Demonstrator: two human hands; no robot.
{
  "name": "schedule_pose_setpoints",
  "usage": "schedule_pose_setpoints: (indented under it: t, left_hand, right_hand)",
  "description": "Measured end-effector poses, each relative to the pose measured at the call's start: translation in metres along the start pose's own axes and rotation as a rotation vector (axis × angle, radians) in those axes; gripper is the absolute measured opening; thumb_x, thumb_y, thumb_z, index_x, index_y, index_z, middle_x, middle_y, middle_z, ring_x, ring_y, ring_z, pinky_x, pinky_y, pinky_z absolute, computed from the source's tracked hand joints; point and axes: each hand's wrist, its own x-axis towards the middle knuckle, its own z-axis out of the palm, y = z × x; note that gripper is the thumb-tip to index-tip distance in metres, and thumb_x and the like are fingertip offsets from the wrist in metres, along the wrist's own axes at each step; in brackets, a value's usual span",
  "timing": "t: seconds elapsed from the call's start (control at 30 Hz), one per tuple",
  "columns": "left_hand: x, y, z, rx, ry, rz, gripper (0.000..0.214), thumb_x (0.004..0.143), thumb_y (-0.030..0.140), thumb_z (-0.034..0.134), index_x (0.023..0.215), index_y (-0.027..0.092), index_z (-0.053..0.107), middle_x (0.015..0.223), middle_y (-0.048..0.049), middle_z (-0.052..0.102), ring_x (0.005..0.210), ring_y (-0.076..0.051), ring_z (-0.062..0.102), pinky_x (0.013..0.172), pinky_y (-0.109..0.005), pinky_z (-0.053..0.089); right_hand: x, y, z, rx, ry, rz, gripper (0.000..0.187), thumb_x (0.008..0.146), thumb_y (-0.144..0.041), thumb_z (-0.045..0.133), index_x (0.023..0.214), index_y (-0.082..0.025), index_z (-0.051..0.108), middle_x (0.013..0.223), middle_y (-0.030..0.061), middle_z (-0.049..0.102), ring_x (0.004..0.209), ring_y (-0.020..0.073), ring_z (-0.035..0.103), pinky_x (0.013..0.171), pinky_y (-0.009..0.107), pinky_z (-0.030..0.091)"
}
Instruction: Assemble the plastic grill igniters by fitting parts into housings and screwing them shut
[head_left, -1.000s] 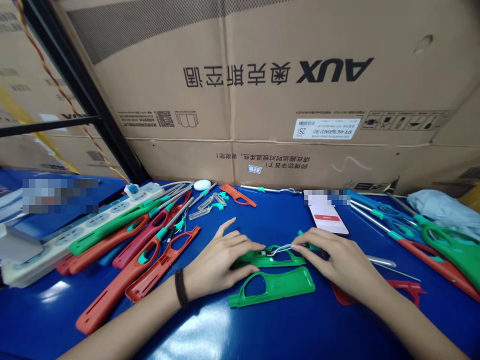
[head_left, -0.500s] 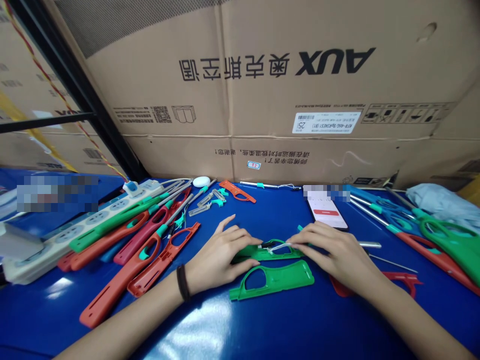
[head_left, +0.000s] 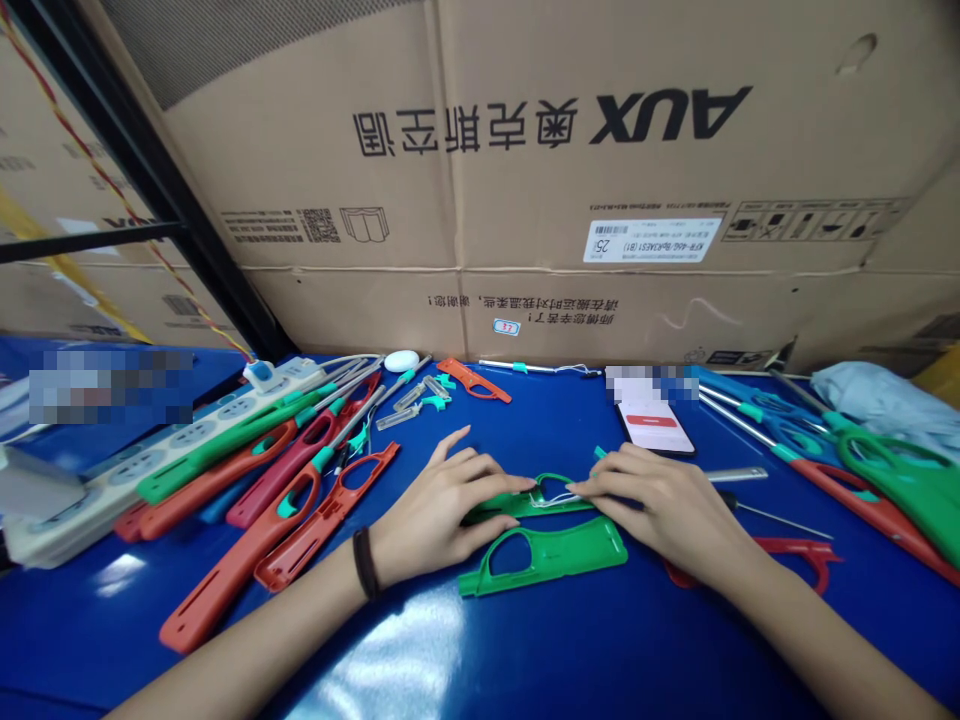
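My left hand [head_left: 454,500] is closed on the left end of a green lighter casing half [head_left: 574,507], its forefinger pressing inside the shell. With thumb and forefinger my right hand [head_left: 656,500] pinches thin white wires [head_left: 553,497] lying along that shell. Part of the shell is hidden under both hands. Just in front, a second green casing half [head_left: 562,558] with a finger loop rests on the table. A teal piece [head_left: 600,453] peeks out behind my right fingers. From beyond that hand juts a flat metal length [head_left: 739,474].
Several long lighters [head_left: 247,560] lie left beside a power strip [head_left: 217,425]; others [head_left: 862,505] lie right. Clear plastic parts [head_left: 409,405], an orange casing half [head_left: 474,381], a phone [head_left: 656,420], a thin screwdriver shaft [head_left: 787,522] and red casing [head_left: 799,550] surround my hands. A cardboard box [head_left: 525,180] stands behind.
The black part seen by my left fingertips is now covered, and that forefinger has reached further right. My right fingers have shifted slightly left along the white wires.
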Motion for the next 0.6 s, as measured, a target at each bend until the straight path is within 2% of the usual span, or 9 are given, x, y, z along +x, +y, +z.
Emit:
schedule_pose_setpoints:
  t: [0.3,0.6]
  left_hand:
    - [-0.001,-0.002,0.001,0.036,0.014,0.029,0.033,0.089,0.034,0.057,0.121,0.028,0.057,0.1,-0.0006,0.065,0.094,-0.017,0.059,0.112,-0.051,0.017]
    - [0.001,-0.003,0.001,0.065,-0.001,0.056,0.033,0.091,0.033,0.054,0.123,0.028,0.056,0.106,-0.0029,0.063,0.098,-0.018,0.058,0.111,-0.051,0.019]
  right_hand:
    - [0.002,-0.001,-0.006,-0.003,-0.041,0.073,0.016,0.081,-0.018,0.064,0.085,-0.03,0.073,0.079,-0.0047,0.07,0.073,0.0141,0.064,0.057,0.023,0.048]
    - [0.003,-0.007,-0.015,0.108,-0.116,0.116,0.015,0.085,-0.025,0.058,0.09,-0.028,0.071,0.085,-0.0013,0.07,0.08,0.0154,0.064,0.076,0.028,0.052]
